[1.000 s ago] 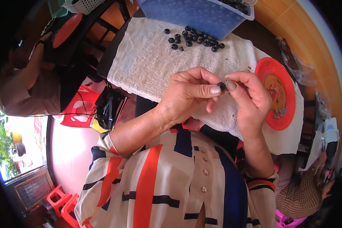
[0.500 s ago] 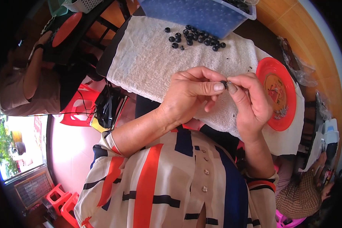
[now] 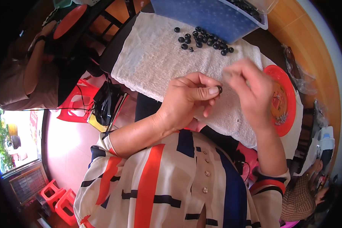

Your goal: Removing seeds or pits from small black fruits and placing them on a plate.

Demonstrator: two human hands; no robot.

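Note:
My left hand (image 3: 192,93) is closed, pinching a small black round piece (image 3: 219,89) between thumb and index finger over the towel. Up and to the right of it, my right hand (image 3: 251,85) is raised and smeared by motion; whether anything is in its fingers cannot be made out. Several small black round pieces (image 3: 199,45), some with a hole, lie loose at the far side of the white towel (image 3: 152,49). Right of my right hand is a red plate (image 3: 288,91) with a little heap of small silvery parts (image 3: 281,119) on it.
A bluish see-through bin (image 3: 209,19) holding dark pieces stands at the towel's far edge. Clear plastic bags (image 3: 302,81) lie beyond the red plate. At the left, a person (image 3: 30,83) sits by another table with a red plate (image 3: 68,23); another person (image 3: 298,197) is at the lower right.
My right hand has come away from the black piece, moving up and apart from my left hand. The left hand keeps its pinch. The whole view has shifted slightly.

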